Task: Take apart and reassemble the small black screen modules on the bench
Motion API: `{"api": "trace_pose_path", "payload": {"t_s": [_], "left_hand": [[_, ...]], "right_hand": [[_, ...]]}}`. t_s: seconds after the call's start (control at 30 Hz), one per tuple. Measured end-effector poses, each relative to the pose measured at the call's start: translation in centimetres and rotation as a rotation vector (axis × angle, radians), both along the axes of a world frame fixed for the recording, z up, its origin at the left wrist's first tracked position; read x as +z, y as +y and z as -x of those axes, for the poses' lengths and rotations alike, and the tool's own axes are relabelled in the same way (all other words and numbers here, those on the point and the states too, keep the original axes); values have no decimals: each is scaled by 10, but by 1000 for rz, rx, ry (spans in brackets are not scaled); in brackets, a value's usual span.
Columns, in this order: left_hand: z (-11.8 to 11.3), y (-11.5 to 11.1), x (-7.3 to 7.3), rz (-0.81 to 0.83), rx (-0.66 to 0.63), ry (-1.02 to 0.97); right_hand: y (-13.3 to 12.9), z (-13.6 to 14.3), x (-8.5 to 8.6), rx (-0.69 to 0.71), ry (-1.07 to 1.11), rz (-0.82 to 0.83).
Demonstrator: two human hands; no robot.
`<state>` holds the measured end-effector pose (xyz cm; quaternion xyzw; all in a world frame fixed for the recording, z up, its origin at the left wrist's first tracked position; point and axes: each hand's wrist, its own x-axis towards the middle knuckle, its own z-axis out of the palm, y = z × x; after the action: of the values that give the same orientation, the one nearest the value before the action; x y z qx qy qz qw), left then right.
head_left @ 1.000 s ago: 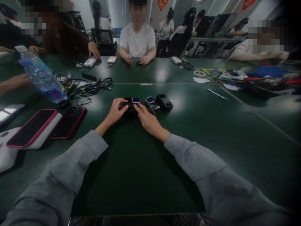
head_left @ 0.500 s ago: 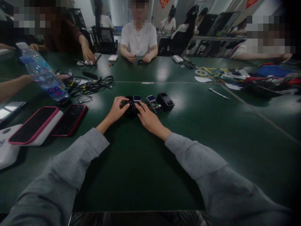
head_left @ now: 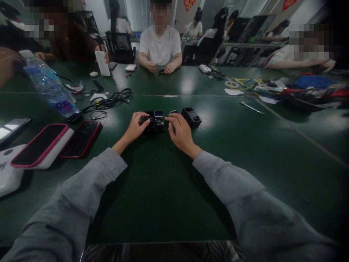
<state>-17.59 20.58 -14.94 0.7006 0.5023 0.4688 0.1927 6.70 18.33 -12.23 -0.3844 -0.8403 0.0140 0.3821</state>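
My left hand grips the left side of a small black electronic device, thumb in front and fingers over the top. A little screen stands at the device's back, and part of a circuit board shows inside it. To the right, my right hand hovers with its fingers bent and apart, holding nothing I can see. Its fingertips are near the device's right edge. Behind that hand a second circuit board is mostly hidden; only the top of its screen shows. A black box-shaped housing with cut-outs lies tilted beside it.
Phones and plastic bottles are on the left, with black cables behind. A wrench and a heap of coloured cables lie right. A person opposite handles small parts; others sit around the green table.
My right hand has lifted off the device and shifted right, now covering most of the second board. My left hand has stayed put. At far left, a person has raised a white object.
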Motion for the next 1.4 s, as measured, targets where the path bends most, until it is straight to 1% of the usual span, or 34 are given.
{"api": "trace_pose_path", "payload": {"t_s": [0.1, 0.17, 0.23, 0.33, 0.47, 0.63, 0.73, 0.9, 1.1, 1.4], "left_hand": [[1, 0, 0, 15, 1, -6], [2, 0, 0, 20, 4, -27], [2, 1, 0, 27, 1, -44], [3, 2, -1, 29, -4, -65], [5, 4, -2, 35, -10, -86], [5, 3, -1, 39, 4, -80], [4, 2, 0, 36, 9, -80], [4, 3, -2, 28, 1, -77], [6, 5, -6, 26, -7, -81], [5, 2, -3, 28, -13, -64]], "right_hand": [[11, -15, -1, -129, 76, -53], [17, -22, -5, -191, 86, -54], [20, -25, -10, -232, 67, -25], [20, -25, -15, -266, 54, 70], [18, -23, -15, -221, 40, 186], [16, -23, -13, -55, -6, 215], [16, -23, -13, -1, -15, 218], [16, -22, -13, 20, -27, 203], [15, -21, -12, 36, -84, 229], [17, -21, -14, 42, -120, 230]]}}
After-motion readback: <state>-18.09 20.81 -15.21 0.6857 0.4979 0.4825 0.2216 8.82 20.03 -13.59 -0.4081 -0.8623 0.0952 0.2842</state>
